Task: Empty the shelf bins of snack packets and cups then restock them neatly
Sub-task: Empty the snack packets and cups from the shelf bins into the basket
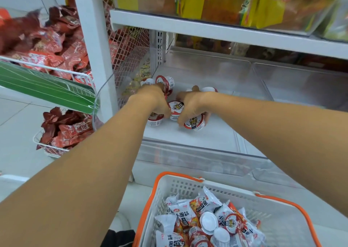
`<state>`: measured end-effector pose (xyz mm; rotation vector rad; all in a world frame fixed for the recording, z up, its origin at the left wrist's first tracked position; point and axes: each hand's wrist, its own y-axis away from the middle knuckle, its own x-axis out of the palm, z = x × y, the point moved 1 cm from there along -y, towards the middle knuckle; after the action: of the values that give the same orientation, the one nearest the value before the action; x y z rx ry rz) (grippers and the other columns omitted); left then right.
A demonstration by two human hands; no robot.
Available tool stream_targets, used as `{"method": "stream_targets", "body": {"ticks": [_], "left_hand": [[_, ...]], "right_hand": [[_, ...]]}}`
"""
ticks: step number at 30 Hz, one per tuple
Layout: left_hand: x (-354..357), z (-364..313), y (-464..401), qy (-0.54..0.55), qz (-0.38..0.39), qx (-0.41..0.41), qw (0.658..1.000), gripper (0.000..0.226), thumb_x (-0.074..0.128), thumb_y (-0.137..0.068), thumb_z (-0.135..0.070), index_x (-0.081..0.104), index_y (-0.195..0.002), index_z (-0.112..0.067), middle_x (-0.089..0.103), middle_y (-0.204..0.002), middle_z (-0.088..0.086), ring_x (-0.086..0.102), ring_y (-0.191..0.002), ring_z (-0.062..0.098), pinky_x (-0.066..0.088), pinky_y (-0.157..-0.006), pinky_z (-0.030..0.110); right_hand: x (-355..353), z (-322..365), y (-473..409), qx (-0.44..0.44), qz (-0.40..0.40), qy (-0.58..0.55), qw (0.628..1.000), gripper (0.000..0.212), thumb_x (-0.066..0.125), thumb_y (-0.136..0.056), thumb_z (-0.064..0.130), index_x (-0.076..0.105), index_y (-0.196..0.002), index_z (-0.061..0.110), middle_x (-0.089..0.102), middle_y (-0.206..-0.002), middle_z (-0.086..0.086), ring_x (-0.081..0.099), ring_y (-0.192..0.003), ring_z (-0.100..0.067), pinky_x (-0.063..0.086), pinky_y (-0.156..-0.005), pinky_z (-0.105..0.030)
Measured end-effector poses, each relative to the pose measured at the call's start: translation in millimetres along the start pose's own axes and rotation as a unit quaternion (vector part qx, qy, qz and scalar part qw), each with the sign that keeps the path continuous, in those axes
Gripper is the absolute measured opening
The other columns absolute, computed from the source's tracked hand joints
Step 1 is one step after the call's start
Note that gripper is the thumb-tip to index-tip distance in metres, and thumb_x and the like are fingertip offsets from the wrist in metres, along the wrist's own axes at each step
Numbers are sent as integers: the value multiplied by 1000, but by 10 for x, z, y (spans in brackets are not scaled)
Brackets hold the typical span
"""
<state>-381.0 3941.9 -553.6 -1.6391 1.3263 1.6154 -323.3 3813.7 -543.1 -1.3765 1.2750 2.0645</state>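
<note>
Several small cups (165, 84) lie in the clear shelf bin (207, 149), some half hidden behind the wrists — their count is unclear. The left hand (150, 98) curls over one cup (156, 117), fingers out of sight; the right hand (192, 105) grips another (194, 123). Below, the basket (169, 186) holds packets (205, 203).

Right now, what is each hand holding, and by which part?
The right hand grips a small cup around its side, fingers curled over the rim. The left hand closes on cups too; its exact hold is hidden.
</note>
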Motion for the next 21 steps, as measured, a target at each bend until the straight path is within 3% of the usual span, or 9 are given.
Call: {"method": "stream_targets", "body": {"ticks": [2,3,5,7,12,14,17,21], "left_hand": [[13,-19,32,-8,18,0,1000,94,82,-73,-39,31,-148,-16,50,-138,13,54,-121,36,51,-98,48],[16,-26,50,-4,22,-1,1000,95,80,-75,-38,27,-151,-18,48,-141,14,54,-122,37,52,-97,49],[25,-33,100,16,22,-1,1000,93,77,-79,-34,22,-154,-22,42,-145,16,54,-120,39,55,-91,50],[35,-24,159,32,16,3,999,85,75,-82,-30,27,-152,-23,43,-142,17,55,-116,40,58,-83,48],[57,80,328,140,-19,-2,990,56,70,-85,-24,47,-136,-27,46,-127,12,56,-104,45,57,-44,45],[36,111,429,159,-40,9,986,50,69,-85,-26,50,-132,-27,45,-128,11,54,-109,45,55,-40,39],[-52,101,656,204,-68,25,976,32,69,-86,-24,57,-115,-27,45,-126,9,55,-105,42,54,-42,35],[-251,-20,955,283,-130,68,948,22,71,-81,-21,61,-98,-30,48,-118,10,58,-95,44,52,-35,40]], "right_hand": [[43,-19,-36,-32,-33,45,998,97,81,-75,38,24,-154,31,43,-134,-3,55,-117,-27,56,-58,-32],[67,-21,-57,-45,-49,44,997,99,83,-73,39,24,-153,35,39,-137,-5,52,-118,-27,58,-70,-35],[125,-18,-91,-55,-79,27,995,99,86,-68,40,31,-150,40,34,-136,-9,51,-114,-29,55,-93,-40],[167,-7,-108,-53,-99,10,994,92,87,-68,36,39,-147,40,33,-132,-10,53,-108,-31,53,-97,-41],[189,-2,-38,-51,-143,6,988,52,81,-75,29,61,-123,29,40,-117,-10,59,-96,-30,56,-84,-35],[187,-27,46,-46,-171,22,984,28,72,-83,26,66,-108,16,51,-116,-13,59,-93,-29,52,-77,-30],[176,-93,182,-35,-168,-1,985,22,69,-85,22,72,-100,6,68,-105,-13,64,-94,-27,56,-79,-33],[1,-174,447,5,-214,-175,961,16,73,-80,20,75,-90,7,72,-87,-8,65,-75,-20,59,-63,-31]]}}
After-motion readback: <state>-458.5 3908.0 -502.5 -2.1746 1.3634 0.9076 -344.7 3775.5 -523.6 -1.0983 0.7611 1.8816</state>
